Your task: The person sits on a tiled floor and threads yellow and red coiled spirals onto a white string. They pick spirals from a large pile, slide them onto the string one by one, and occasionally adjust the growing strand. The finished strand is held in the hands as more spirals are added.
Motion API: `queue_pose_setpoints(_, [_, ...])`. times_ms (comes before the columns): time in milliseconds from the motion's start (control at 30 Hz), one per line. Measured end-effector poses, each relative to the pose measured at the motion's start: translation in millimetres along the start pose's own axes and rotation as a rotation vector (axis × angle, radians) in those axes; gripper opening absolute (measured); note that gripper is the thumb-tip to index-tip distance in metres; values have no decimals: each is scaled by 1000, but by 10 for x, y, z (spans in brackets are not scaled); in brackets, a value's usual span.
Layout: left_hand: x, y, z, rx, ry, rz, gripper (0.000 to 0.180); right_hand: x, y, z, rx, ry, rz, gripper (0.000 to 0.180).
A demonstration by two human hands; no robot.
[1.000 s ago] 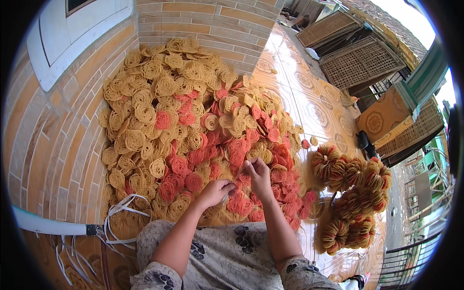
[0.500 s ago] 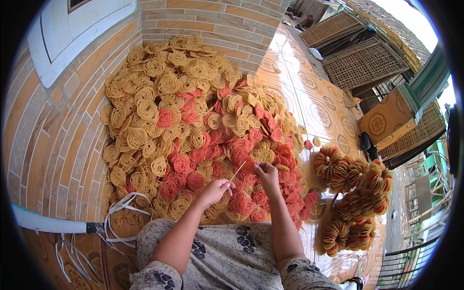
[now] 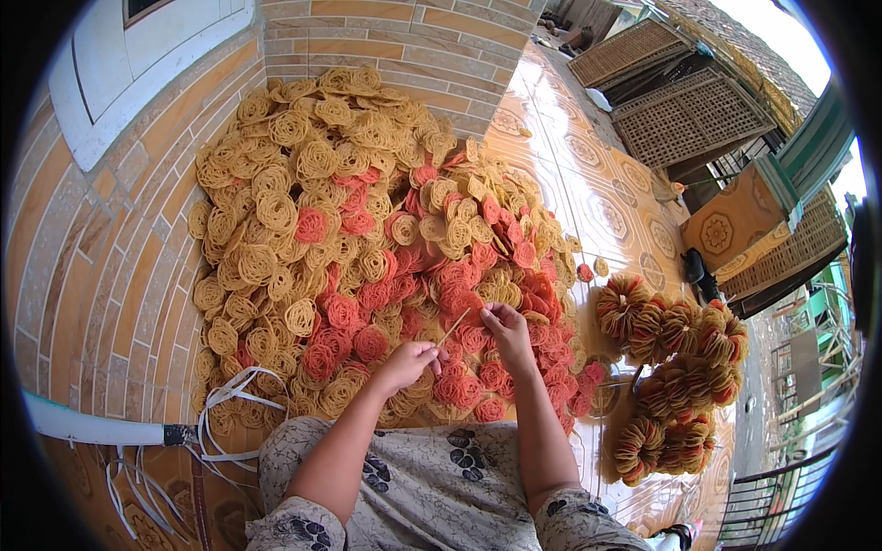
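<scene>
My left hand (image 3: pixel 407 365) is closed, pinching a thin pale stick (image 3: pixel 452 328) that slants up and to the right. Just right of it, my right hand (image 3: pixel 507 331) pinches a red coiled cracker (image 3: pixel 470 302) between thumb and fingers. The stick's tip is close to the cracker; whether it pierces it I cannot tell. Beneath both hands spreads a big heap of flat, round coiled crackers, mostly yellow (image 3: pixel 276 209) at the back and left. Red ones (image 3: pixel 455 386) lie thickest around and below my hands.
Strung bundles of yellow and red crackers (image 3: pixel 680 331) lie on the tiled floor at right. White straps (image 3: pixel 241 390) hang by a pale pole (image 3: pixel 101 421) at left. A brick-patterned wall (image 3: pixel 395 46) backs the heap. Woven racks (image 3: pixel 689 119) lean at the far right.
The red cracker in my right hand has tilted slightly, showing less of its face near the stick's tip. Both hands stay in almost the same place.
</scene>
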State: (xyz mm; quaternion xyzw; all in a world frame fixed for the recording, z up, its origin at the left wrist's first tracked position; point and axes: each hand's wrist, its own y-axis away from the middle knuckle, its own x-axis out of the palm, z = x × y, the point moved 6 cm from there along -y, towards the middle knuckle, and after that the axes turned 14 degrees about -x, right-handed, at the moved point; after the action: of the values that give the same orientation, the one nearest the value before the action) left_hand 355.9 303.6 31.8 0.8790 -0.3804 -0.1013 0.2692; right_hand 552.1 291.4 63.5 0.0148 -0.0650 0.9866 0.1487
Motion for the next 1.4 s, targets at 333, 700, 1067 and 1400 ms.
queue_pose_setpoints(333, [7, -4, 68, -118, 282, 180, 25, -14, -31, 3, -58, 2, 20, 15])
queue_pose_setpoints(700, [-19, 15, -22, 6, 28, 14, 28, 108, 0, 235, -235, 530, 152, 23])
queue_pose_setpoints(1067, [-29, 26, -30, 55, -155, -173, 29, 326, 70, 393, -130, 315, 437, 25])
queue_pose_setpoints(1400, [-38, -33, 64, 20, -204, -214, 29, -2, 43, -143, -194, 1389, 429, 52])
